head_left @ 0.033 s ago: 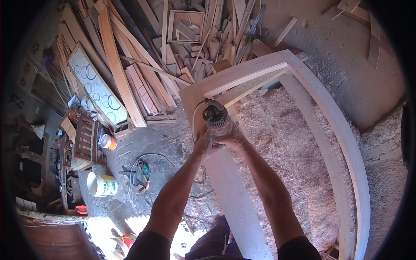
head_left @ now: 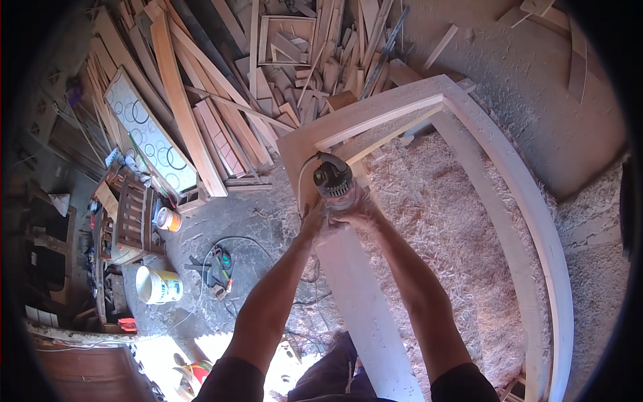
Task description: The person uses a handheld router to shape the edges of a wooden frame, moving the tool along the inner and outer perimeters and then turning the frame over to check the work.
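Both my arms reach forward to a corded router (head_left: 333, 179) with a dark, vented motor housing. It stands on the pale wooden frame (head_left: 362, 301), at the corner where the near beam meets the far one. My left hand (head_left: 312, 220) grips the router's left side, and my right hand (head_left: 359, 211) is wrapped round its right side. The fingers of both are partly hidden behind the tool. A cable loops off the left of the housing. The router's base and bit are out of sight beneath the hands. Fine dust lies over the frame.
Wood shavings (head_left: 435, 221) cover the floor inside the frame. Planks and offcuts (head_left: 201, 87) are heaped at the far left. A white bucket (head_left: 158, 285), a second power tool (head_left: 218, 271) and a cable on the floor are to my left. Behind them stands a slatted wooden piece (head_left: 132, 214).
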{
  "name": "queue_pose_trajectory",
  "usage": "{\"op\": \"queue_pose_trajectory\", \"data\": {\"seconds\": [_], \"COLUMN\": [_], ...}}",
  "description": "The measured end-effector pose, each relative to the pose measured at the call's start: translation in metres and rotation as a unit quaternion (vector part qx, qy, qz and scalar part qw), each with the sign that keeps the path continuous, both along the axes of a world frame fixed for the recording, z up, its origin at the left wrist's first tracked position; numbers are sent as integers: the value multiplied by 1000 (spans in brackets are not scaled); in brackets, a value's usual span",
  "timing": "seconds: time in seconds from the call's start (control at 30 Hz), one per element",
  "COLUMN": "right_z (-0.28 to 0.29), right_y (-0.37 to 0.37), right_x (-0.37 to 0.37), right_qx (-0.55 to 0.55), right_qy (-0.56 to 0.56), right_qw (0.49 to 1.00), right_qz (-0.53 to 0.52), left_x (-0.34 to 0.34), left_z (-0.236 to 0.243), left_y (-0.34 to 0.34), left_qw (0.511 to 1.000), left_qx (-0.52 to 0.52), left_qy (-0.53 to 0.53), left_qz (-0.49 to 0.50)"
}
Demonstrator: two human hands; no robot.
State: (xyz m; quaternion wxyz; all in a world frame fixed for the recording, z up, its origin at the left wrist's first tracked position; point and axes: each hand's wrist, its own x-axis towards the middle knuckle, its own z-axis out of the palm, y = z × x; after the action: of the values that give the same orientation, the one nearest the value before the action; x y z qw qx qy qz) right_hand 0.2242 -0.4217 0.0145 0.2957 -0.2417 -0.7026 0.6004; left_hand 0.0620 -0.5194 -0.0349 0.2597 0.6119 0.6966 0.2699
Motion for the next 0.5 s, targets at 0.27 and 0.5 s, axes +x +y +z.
{"op": "queue_pose_trajectory", "data": {"seconds": [0.27,0.5], "right_z": [-2,-39], "right_y": [-89,-200], "right_x": [96,219], "right_qx": [-54,-76], "right_qy": [15,14], "right_qw": [998,997], "right_qz": [21,13], "left_x": [103,218], "left_z": [12,16], "left_y": [-93,-213], "left_qw": [996,992], "left_qx": [68,-6], "left_qy": [51,122], "left_qz": [7,-44]}}
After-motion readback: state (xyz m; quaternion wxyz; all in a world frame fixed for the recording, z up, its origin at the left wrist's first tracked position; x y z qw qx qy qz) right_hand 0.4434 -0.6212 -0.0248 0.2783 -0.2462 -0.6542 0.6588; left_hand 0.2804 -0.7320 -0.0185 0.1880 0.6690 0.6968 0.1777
